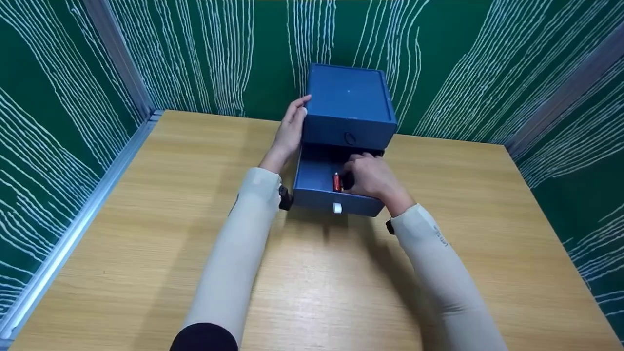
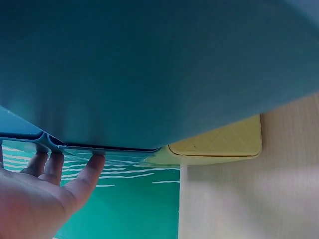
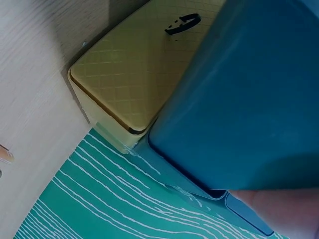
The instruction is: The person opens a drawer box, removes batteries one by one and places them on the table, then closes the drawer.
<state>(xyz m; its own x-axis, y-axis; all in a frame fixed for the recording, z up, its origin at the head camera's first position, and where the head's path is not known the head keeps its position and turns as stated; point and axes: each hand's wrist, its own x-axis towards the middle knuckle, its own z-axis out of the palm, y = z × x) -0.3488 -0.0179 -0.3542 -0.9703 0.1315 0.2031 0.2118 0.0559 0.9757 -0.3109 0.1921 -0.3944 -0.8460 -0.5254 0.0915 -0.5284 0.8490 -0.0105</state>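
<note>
A blue drawer unit [image 1: 349, 92] stands at the back of the table. Its middle drawer [image 1: 316, 168] is pulled out, with a white knob [image 1: 337, 208] on the front. The left hand [image 1: 291, 127] rests against the unit's left side, fingers extended along it. Reaching down into the pulled-out drawer is the right hand [image 1: 368, 174], its fingers bent and partly hidden. Beside those fingers stands a small red cylinder with a silver tip [image 1: 336, 182], like a battery. I cannot tell whether the right fingers hold anything.
The top drawer [image 1: 350, 132] is closed and has a dark loop handle. Beneath the blue drawers sits a yellow drawer [image 3: 119, 84] with a black loop handle [image 3: 183, 24]. A green wall with white lines [image 1: 273, 58] rises behind the wooden table [image 1: 204, 204].
</note>
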